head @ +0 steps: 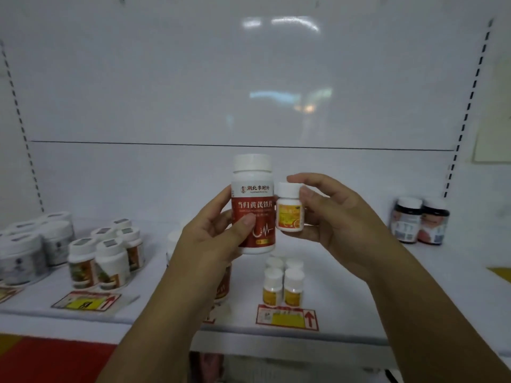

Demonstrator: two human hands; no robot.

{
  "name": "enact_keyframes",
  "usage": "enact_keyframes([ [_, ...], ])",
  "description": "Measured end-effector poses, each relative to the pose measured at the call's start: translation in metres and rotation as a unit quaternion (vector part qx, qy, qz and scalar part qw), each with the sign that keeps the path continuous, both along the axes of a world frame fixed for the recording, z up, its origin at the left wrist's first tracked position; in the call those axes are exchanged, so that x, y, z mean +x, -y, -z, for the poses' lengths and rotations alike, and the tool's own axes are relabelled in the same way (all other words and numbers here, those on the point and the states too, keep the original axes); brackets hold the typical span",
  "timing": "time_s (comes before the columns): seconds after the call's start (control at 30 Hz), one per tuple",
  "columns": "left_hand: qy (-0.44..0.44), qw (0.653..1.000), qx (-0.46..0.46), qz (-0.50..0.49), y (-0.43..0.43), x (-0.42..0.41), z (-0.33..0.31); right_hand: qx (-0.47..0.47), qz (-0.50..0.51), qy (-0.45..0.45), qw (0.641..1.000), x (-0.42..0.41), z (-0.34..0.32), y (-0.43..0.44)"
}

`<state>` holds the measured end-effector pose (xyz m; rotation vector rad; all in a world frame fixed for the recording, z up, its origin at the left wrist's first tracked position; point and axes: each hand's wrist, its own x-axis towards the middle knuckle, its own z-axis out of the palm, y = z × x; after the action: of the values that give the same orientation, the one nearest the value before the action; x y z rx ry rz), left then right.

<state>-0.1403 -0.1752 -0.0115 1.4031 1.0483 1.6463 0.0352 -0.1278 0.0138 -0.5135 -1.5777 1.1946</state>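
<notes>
My left hand [210, 236] grips a tall white bottle with a red label [253, 205], held upright above the shelf with the thumb across the label. Right beside it, my right hand [331, 217] holds a small white bottle with a yellow-orange label [289, 210], fingers curled round its cap and body. The two bottles almost touch, both labels facing me.
A white shelf [359, 299] carries several small yellow bottles [283, 284], white bottles with picture labels [105, 258], grey-white jars [25, 255] at the left and two dark bottles [420, 221] at the right. More red-labelled bottles [222, 283] stand behind my left forearm. Price tags [287, 317] lie on the shelf front.
</notes>
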Motion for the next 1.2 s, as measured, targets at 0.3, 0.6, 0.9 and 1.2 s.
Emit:
enact_keyframes([
  [0.3, 0.003, 0.999, -0.023, 0.025, -0.018, -0.006, 0.008, -0.019, 0.105, 0.062, 0.992, -0.005, 0.005, -0.020],
  [0.6, -0.011, 1.000, -0.019, 0.016, -0.058, 0.020, 0.011, -0.096, 0.118, 0.200, 0.968, 0.028, 0.042, -0.108],
  [0.9, 0.008, 0.999, -0.020, 0.028, -0.076, 0.043, 0.018, -0.179, 0.017, 0.292, 0.939, 0.024, 0.087, -0.133],
  [1.2, 0.074, 0.994, 0.015, 0.080, -0.067, 0.032, -0.002, 0.006, 0.022, 0.113, 0.993, 0.019, -0.017, -0.082],
])
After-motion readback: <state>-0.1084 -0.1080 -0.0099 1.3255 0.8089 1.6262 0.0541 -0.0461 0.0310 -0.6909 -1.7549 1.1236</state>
